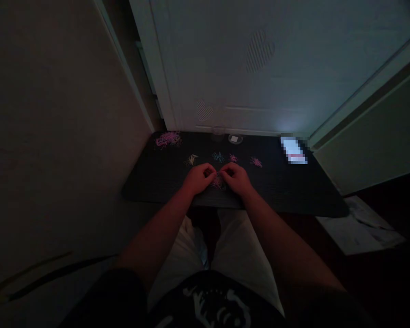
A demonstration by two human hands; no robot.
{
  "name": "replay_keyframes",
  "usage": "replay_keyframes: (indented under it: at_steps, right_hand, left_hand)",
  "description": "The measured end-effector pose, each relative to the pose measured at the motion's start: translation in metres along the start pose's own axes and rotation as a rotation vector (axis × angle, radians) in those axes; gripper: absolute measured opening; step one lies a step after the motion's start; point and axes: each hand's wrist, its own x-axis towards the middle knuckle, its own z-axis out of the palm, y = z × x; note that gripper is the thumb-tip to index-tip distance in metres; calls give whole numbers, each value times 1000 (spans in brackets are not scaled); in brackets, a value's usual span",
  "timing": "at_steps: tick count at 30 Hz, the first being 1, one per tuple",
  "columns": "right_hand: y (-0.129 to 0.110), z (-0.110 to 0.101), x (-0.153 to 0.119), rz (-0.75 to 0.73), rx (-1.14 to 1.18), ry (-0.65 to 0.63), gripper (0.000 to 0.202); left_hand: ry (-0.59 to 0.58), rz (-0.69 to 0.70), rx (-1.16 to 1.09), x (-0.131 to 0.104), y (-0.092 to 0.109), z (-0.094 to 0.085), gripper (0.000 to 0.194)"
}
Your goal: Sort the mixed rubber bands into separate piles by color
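My left hand (201,176) and my right hand (235,176) meet over the near middle of a dark table (164,182), fingertips pinched and almost touching. Whatever they pinch is too small and dim to make out. Just below the fingertips lies a small pile of pinkish pieces (217,182). Beyond my hands are a yellowish pile (192,159), a teal pile (218,157), a small pink pile (233,157) and another pink pile (256,161). A larger pink-purple heap (168,139) sits at the far left.
At the table's back edge stand a clear container (217,133) and a round dish with something white (235,139). A lit, blurred-out screen (294,150) lies at the back right. A white panel (225,68) rises behind the table. Papers (362,225) lie lower right.
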Motion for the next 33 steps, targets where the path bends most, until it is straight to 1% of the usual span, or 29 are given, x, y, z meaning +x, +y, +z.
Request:
replay_keyframes:
  at_steps: [6, 9, 12, 18, 24, 27, 29, 31, 33]
  right_hand:
    - [7, 3, 1, 21, 17, 56, 13]
    - [9, 4, 2, 31, 32, 61, 12]
    - [7, 3, 1, 25, 31, 50, 11]
    - [2, 4, 1, 29, 36, 67, 7]
    - [3, 5, 2, 58, 80, 124, 6]
    - [2, 5, 2, 19, 59, 92, 7]
    - [1, 6, 2, -29, 42, 52, 7]
    - [1, 6, 2, -55, 37, 22, 8]
    - [1, 6, 2, -45, 38, 17, 8]
  left_hand:
    - [-5, -27, -3, -1, 1, 0, 16]
    - [-2, -21, -3, -1, 1, -1, 16]
    - [-4, -27, -5, -1, 1, -1, 16]
    - [-21, -45, -18, -1, 1, -3, 16]
    - [-6, -51, -30, -1, 0, -4, 13]
    - [16, -58, -36, 0, 1, -5, 14]
    - [31, -53, -30, 0, 2, -6, 21]
    - [14, -47, -7, 0, 2, -7, 26]
    - [-22, -48, 23, 0, 2, -7, 23]
